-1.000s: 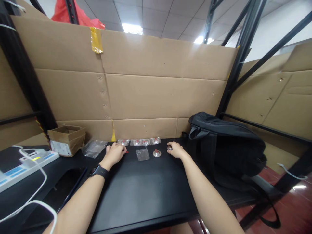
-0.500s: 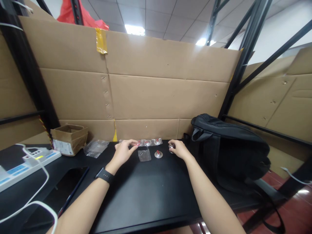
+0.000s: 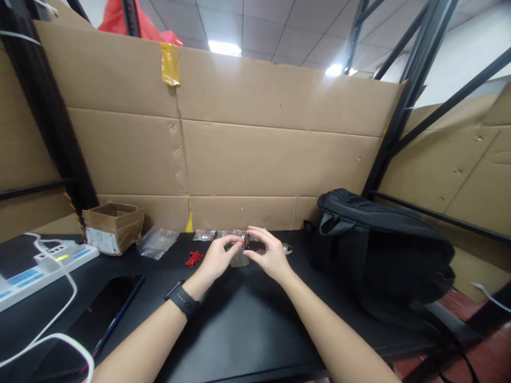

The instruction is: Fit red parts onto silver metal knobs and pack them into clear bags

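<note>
My left hand [image 3: 219,258], with a dark watch on the wrist, is closed in a pinch. A bit of red shows at its fingertips, probably a small red piece. Facing it, my right hand [image 3: 269,254] grips a shiny round disc [image 3: 247,241] on edge between thumb and fingers. The two hands meet at this disc. Under them lies a small clear plastic bag [image 3: 240,260]. Left of my left hand is a pile of small red pieces [image 3: 194,259]. Another round disc [image 3: 287,249] lies beyond my right hand. Bagged discs with red centres [image 3: 205,234] line the back, partly hidden.
At the left stand an open cardboard box [image 3: 114,226], crumpled clear plastic [image 3: 158,243] and a white power strip [image 3: 48,271] with cables. A dark tablet-like slab [image 3: 107,308] lies nearby. A black backpack [image 3: 383,255] fills the right side. Cardboard panels [image 3: 255,154] wall the back.
My right hand has moved left with the disc, up to my left hand. My left hand has come back from the bagged row, moving slightly right. The red pile is now uncovered.
</note>
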`<act>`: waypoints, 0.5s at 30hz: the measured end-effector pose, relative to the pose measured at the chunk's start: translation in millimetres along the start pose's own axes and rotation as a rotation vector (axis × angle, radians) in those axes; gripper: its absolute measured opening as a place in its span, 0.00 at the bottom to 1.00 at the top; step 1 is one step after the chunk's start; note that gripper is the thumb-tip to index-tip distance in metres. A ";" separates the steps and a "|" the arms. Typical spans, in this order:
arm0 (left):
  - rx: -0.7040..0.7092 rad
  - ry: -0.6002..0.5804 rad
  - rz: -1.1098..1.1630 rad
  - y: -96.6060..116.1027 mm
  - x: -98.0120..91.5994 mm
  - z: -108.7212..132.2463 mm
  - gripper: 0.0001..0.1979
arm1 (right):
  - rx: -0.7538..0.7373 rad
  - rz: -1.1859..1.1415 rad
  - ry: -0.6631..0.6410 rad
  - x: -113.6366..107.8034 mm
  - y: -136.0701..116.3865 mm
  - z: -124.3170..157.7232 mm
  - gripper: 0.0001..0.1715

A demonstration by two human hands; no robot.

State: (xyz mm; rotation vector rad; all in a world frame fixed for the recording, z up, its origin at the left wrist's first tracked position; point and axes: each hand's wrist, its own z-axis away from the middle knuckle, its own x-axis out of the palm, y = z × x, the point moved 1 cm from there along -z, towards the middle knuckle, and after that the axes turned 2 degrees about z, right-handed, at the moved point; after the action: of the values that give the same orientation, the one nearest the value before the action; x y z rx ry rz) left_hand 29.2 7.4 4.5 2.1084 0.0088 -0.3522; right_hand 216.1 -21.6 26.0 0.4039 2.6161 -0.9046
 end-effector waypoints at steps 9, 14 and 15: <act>-0.034 -0.050 0.120 6.2 6.1 2.6 0.18 | 0.065 -0.188 0.027 13.1 6.4 4.2 0.30; -0.041 -0.035 0.125 3.6 7.8 3.1 0.17 | 0.071 -0.251 0.021 14.8 6.6 4.9 0.29; -0.034 -0.030 0.109 2.9 7.9 3.2 0.17 | 0.074 -0.264 0.027 15.2 6.7 5.0 0.29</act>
State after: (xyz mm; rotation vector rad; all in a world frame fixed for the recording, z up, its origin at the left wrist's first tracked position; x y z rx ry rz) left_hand 36.4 2.1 3.3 2.0602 -0.1165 -0.3159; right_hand 206.0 -17.3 12.5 0.0883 2.7092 -1.0880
